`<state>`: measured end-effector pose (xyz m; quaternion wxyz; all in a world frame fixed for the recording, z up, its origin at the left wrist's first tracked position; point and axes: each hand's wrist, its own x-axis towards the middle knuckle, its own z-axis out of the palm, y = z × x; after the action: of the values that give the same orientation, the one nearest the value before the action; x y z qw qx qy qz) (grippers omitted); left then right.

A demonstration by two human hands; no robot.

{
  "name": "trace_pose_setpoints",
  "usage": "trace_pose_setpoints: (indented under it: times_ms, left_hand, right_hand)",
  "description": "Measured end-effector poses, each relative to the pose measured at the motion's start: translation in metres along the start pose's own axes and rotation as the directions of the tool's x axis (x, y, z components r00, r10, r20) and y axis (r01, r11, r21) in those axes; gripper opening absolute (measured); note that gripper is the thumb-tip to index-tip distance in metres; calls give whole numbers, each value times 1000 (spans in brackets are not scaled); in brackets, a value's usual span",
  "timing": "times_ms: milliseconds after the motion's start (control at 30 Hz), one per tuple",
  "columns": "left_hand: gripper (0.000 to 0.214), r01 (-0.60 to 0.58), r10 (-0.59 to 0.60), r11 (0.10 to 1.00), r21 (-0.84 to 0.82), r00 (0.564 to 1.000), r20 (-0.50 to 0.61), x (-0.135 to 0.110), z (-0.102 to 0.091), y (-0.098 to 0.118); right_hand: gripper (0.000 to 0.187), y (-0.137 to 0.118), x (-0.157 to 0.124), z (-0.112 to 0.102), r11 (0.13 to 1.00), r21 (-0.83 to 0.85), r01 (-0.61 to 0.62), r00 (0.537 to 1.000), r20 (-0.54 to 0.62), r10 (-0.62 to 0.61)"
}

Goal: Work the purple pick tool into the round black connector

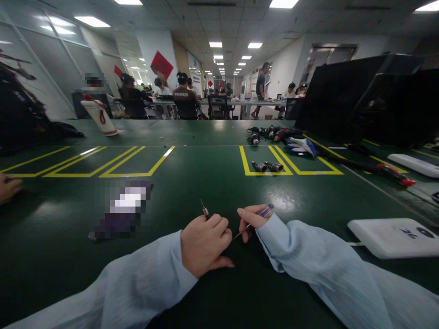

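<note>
My left hand (204,243) rests on the green table (206,183), fingers curled into a fist around a small metal-tipped tool (205,210) that sticks up above the knuckles. My right hand (252,218), mostly covered by a pale blue sleeve, pinches a thin screwdriver (253,222) with a translucent purple handle; its shaft slants down toward my left hand. The two hands sit close together near the table's front edge.
A white flat device (394,237) lies at the right. Two metal bits (267,167) lie inside a yellow-taped box, with gloves (302,146) and black tools (260,133) behind. A blurred object (123,210) lies left. Another person's hand (8,188) shows at far left. Black monitors (360,100) stand right.
</note>
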<state>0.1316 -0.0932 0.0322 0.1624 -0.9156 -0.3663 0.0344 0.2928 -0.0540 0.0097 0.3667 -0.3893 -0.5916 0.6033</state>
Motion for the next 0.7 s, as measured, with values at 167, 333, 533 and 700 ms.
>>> trace_pose_setpoints:
  times_ms: [167,333,533,700]
  left_hand:
    - [48,-41,43,999,27,997,-64,0,0,-5]
    - [43,-46,41,995,-84,997,-68,0,5,-11]
    - [34,183,-227,877,-443,973,-48,0,5,-28]
    - [21,324,-433,547,-772,899,70,1,8,-45]
  right_hand:
    - [43,-1,-1,-1,999,-37,12,1000,-15,-12]
    - [43,2,-1,1,996,-79,31,999,-12,-32]
    - [44,1,-2,2,979,-198,42,996,-68,-57]
    - [45,-1,-2,3,991,-136,-9,992,-123,-8]
